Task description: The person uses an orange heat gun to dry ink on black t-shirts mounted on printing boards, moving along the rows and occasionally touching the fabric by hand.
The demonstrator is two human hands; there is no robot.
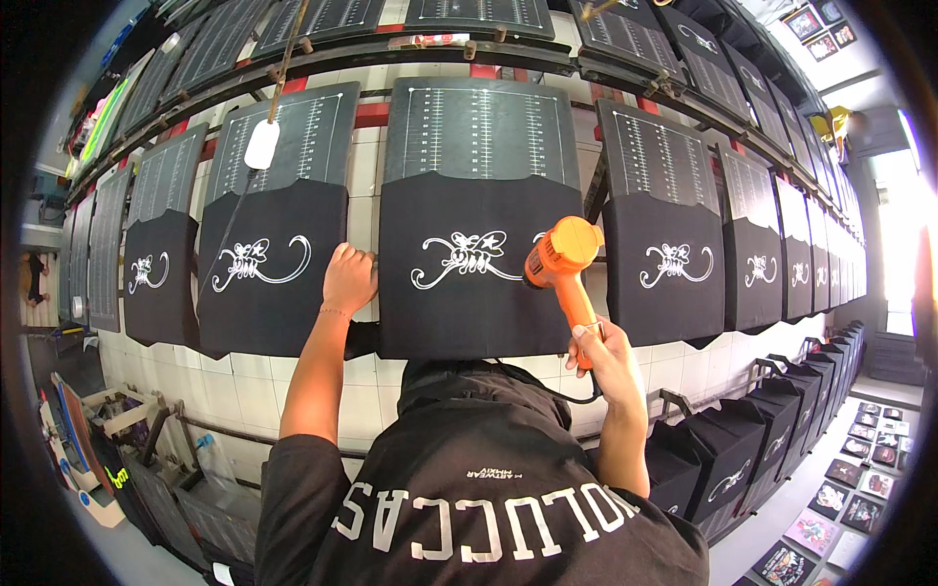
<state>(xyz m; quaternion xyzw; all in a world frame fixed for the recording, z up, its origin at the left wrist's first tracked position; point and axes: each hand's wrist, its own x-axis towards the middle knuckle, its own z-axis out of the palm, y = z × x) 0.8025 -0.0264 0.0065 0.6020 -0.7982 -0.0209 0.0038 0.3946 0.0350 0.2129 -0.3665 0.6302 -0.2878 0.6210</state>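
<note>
My right hand [608,354] grips the handle of an orange heat gun [570,249]. The gun's dark nozzle is over the right part of a black shirt [459,317], hiding the end of its white line print [464,256]. This shirt lies flat on a dark board [479,127] with white ruler marks. Beside the right edge of the neighbouring shirt [264,308], my left hand [350,278] is closed, its fingers curled. Whether those fingers hold anything is hidden. A dark cord [552,391] runs below the heat gun.
More boards with printed black shirts stand on both sides, such as one at right [669,278]. A white piece hanging from a cord [261,145] is over the left board. Behind run a rail [430,54] and another row of boards. Further shirts [723,459] line the lower right.
</note>
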